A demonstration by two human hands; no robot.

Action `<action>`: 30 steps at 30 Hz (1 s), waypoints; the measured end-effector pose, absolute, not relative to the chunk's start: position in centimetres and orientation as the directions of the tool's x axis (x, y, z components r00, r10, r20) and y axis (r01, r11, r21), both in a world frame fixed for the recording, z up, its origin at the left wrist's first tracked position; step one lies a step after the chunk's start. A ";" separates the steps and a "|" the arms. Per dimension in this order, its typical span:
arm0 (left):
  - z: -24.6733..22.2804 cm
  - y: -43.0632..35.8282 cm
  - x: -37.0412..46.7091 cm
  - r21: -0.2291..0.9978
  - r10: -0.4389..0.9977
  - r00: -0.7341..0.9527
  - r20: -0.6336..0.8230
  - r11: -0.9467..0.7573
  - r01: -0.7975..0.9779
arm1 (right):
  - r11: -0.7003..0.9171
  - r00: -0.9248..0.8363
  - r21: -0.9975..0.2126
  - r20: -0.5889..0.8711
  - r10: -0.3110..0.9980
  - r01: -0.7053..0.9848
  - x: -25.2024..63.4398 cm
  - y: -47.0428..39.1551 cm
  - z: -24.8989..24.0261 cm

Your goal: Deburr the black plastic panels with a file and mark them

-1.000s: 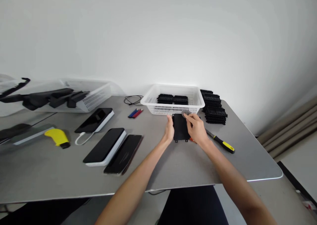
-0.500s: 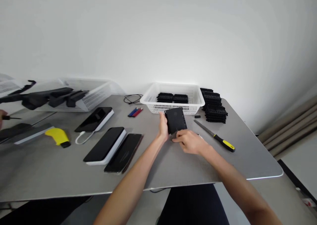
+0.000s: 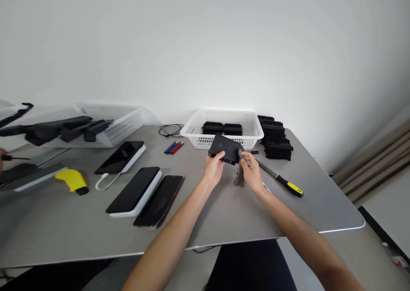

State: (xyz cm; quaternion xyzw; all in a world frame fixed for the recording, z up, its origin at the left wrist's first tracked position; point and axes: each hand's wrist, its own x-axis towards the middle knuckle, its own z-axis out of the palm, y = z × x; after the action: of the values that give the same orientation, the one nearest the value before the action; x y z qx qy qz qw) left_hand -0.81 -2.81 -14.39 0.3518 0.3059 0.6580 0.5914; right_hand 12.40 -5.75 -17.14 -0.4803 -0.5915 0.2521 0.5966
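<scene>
A flat black plastic plate (image 3: 225, 148) with a toothed edge is tilted in the air in front of the white basket. My left hand (image 3: 214, 168) grips it at its lower left, thumb on the face and fingers underneath. At the plate's right end, my right hand (image 3: 251, 171) is closed on a limp dark grey strip (image 3: 238, 178), which might be sandpaper and hangs below the fingers. The strip touches or nearly touches the plate's right edge; the fingers hide the exact contact.
The white basket (image 3: 188, 133) holds similar black pieces; more are stacked (image 3: 277, 144) at its right. A yellow-and-black-handled file (image 3: 288, 185) lies right of my hands. Phones (image 3: 158, 200), power banks (image 3: 134, 190), lighters (image 3: 177, 147) and a yellow tool (image 3: 71, 179) lie left. Another person's hand holds a screwdriver (image 3: 14, 158).
The plate has turned clockwise and tipped flatter. My right hand has moved up from its lower edge to its right end, and the grey strip shows more clearly.
</scene>
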 end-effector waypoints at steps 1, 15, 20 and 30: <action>-14.2 -3.1 -0.7 0.821 0.994 0.014 0.107 -0.080 -0.565 | 0.378 0.215 -0.904 0.417 0.883 0.200 12.3 -5.5 -17.3; -13.6 -3.8 -1.6 0.963 0.938 0.342 -0.059 0.143 -0.228 | 0.511 0.335 -0.771 0.630 0.701 0.380 16.0 -4.9 -14.1; -14.1 -3.9 -1.0 0.947 0.963 0.266 -0.033 0.116 -0.301 | 0.558 0.242 -0.712 0.684 0.688 0.427 15.6 -5.9 -12.9; -14.5 -3.5 -0.9 0.946 0.988 0.147 0.047 0.003 -0.326 | 0.511 -0.089 -0.433 0.692 0.717 0.743 15.8 -5.8 -13.8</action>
State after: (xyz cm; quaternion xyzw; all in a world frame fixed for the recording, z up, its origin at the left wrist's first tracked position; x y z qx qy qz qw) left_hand -0.85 -3.54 -14.52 0.4532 0.3655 0.5412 0.6068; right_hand 15.78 -5.75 -13.79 -0.4945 -0.7378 -0.0141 0.4592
